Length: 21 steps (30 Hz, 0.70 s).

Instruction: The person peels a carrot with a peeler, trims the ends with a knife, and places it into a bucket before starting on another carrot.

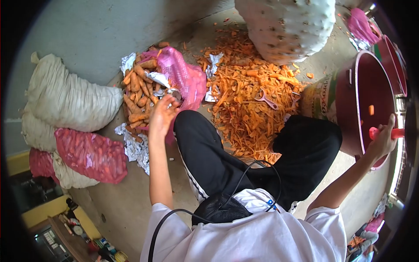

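Beside the heap of unpeeled carrots [140,87], my left hand [163,114] is raised with its fingers apart and holds nothing. The carrots spill from a pink mesh sack [185,78], with crumpled silvery sheets around them. My right hand [384,139] is closed on a red-handled tool [396,133] at the rim of a large dark red tub [352,109]. An orange carrot piece [371,110] shows against the tub's opening. Between my knees lies a wide pile of orange peelings [248,105], with a pink peeler [266,100] on top.
A bulging white sack [288,28] stands beyond the peelings. White sacks [72,94] and a red mesh sack of carrots [91,155] are at the left. Another red tub [395,65] and a pink bag [363,25] are at the far right.
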Each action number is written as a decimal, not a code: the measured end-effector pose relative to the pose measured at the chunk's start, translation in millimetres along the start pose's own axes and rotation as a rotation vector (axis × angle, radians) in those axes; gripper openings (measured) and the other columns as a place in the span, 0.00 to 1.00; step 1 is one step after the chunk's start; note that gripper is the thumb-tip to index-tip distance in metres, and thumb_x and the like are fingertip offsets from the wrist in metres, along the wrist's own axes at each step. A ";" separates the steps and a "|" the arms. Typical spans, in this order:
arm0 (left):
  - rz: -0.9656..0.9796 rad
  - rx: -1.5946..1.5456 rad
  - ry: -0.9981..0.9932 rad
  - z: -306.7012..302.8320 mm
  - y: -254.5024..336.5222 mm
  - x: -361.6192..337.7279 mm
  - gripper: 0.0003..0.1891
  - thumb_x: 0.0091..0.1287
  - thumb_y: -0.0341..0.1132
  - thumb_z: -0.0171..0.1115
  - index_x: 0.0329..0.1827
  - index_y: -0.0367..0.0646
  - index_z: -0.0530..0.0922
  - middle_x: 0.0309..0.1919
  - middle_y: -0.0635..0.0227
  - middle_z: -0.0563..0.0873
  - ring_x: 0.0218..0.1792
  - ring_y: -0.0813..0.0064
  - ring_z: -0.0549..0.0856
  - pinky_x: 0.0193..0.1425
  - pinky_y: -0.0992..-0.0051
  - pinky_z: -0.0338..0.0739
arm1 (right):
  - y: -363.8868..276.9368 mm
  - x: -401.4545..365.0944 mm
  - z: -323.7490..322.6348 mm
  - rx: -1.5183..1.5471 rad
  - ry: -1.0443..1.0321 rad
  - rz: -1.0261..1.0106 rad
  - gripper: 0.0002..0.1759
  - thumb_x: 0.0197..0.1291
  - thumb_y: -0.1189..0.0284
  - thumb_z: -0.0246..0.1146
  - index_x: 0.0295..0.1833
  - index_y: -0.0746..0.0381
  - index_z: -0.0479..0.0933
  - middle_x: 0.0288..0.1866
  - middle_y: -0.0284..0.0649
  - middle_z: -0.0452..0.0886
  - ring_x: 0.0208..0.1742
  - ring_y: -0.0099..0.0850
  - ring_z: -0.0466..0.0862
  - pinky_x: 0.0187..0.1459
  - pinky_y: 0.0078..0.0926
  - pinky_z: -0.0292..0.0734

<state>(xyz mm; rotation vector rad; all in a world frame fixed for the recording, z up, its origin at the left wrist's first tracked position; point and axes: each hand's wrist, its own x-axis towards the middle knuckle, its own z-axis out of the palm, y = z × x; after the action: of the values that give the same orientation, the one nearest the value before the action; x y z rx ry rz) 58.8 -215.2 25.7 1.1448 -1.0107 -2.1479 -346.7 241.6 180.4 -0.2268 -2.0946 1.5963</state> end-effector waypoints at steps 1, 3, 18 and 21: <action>0.013 -0.034 0.126 -30.1 1.3 6.5 0.13 0.67 0.38 0.58 0.49 0.40 0.76 0.42 0.66 0.81 0.42 0.72 0.82 0.48 0.68 0.79 | -3.0 -19.2 9.4 0.074 -0.085 -0.029 0.18 0.56 0.63 0.69 0.49 0.60 0.79 0.21 0.27 0.67 0.19 0.12 0.65 0.18 0.09 0.58; 0.035 -0.066 0.350 -77.7 2.2 18.7 0.13 0.66 0.38 0.58 0.49 0.40 0.76 0.42 0.68 0.81 0.41 0.74 0.82 0.47 0.69 0.79 | -11.4 -62.9 32.1 0.102 -0.295 -0.055 0.20 0.57 0.67 0.68 0.53 0.61 0.75 0.22 0.24 0.66 0.18 0.10 0.62 0.18 0.08 0.54; 0.174 1.153 1.299 -188.0 -12.8 63.4 0.27 0.51 0.32 0.65 0.56 0.37 0.71 0.53 0.44 0.71 0.56 0.44 0.72 0.61 0.57 0.66 | 144.2 -235.8 119.1 -0.444 -1.409 -0.403 0.15 0.52 0.79 0.58 0.48 0.67 0.73 0.40 0.54 0.74 0.41 0.50 0.77 0.44 0.39 0.74; 0.065 1.293 1.099 -265.1 -18.9 66.3 0.31 0.55 0.41 0.62 0.62 0.37 0.68 0.53 0.37 0.73 0.58 0.40 0.69 0.63 0.56 0.65 | 153.6 -238.0 125.0 -0.473 -1.454 -0.362 0.15 0.52 0.78 0.57 0.48 0.68 0.74 0.41 0.55 0.74 0.42 0.51 0.77 0.45 0.39 0.75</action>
<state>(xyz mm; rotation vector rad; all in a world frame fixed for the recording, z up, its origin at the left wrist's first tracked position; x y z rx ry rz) 247.9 -350.3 -119.2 2.3086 -1.7068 -0.2836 -225.2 81.6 -55.2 1.4956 -3.1749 0.9971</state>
